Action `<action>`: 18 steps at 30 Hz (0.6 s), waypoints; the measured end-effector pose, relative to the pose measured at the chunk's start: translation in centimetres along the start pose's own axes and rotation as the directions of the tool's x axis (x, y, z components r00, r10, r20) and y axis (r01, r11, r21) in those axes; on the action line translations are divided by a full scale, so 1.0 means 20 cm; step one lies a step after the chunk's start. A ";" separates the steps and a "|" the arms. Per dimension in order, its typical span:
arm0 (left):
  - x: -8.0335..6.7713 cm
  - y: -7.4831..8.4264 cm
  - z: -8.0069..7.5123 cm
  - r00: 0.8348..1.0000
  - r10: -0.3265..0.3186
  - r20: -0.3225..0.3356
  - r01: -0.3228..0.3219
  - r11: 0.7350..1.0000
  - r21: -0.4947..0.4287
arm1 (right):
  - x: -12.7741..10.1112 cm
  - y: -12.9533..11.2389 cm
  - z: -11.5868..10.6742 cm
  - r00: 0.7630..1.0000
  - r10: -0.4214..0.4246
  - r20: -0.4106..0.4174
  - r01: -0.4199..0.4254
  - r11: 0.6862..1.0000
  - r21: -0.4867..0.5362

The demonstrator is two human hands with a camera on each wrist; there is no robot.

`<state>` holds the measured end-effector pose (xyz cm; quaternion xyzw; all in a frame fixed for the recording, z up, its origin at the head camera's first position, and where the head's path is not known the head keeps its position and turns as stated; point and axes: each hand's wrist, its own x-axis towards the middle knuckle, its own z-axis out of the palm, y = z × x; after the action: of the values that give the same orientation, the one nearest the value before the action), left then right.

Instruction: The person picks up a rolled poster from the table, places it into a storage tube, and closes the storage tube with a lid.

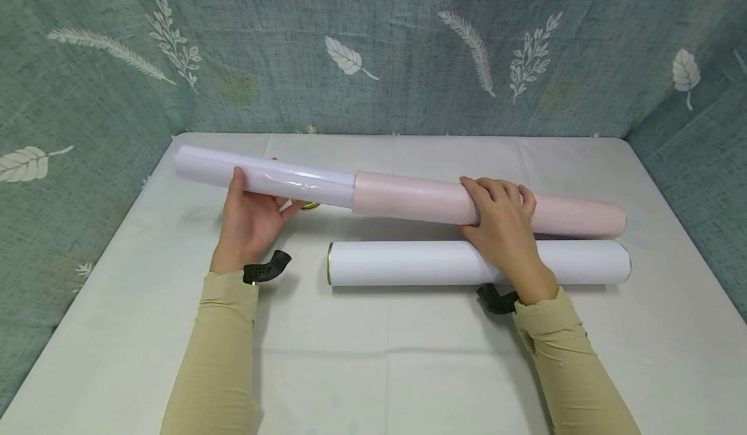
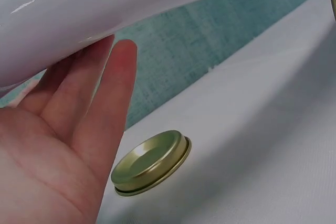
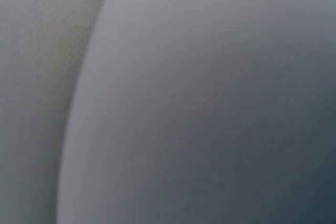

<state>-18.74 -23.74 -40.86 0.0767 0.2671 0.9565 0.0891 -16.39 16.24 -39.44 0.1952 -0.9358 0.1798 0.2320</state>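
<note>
A person's left hand holds a glossy white roll from below, with the thumb on its near side and the fingers passing underneath; the left wrist view shows 2 of these fingers nearly straight, one with its tip just beside the roll. The right hand grips a pink tube from above, fingers bent over it.

The white roll's right end disappears at the pink tube's left edge, so the 2 form 1 long line that slants down to the right. The left part is held above the tabletop. Just in front of the pink tube lies a white tube, on its side, with a gold rim at its left end. A gold lid sits on the tabletop near the left hand, partly hidden in the head view.

Both arms wear tan sleeves, and 1 black device shows at each wrist. Green fabric with white leaf patterns stands behind the tabletop. A pale, blurred curved surface fills most of the right wrist view.
</note>
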 end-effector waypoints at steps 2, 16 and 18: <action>0.00 0.00 0.00 0.999 0.002 -0.033 -0.001 1.000 0.024 | 0.00 0.00 0.00 1.000 0.001 0.000 -0.001 1.000 0.001; 0.02 -0.01 0.01 0.931 0.224 -0.287 -0.121 0.934 0.337 | 0.00 0.00 0.00 1.000 0.012 0.011 -0.012 1.000 -0.004; 0.02 -0.01 0.02 0.917 0.264 -0.299 -0.138 0.913 0.384 | 0.00 0.00 0.00 1.000 0.012 0.013 -0.012 1.000 -0.004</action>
<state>-18.97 -23.40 -40.58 -0.0495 0.4372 0.8949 -0.0748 -16.40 16.20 -39.43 0.1901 -0.9388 0.1783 0.2251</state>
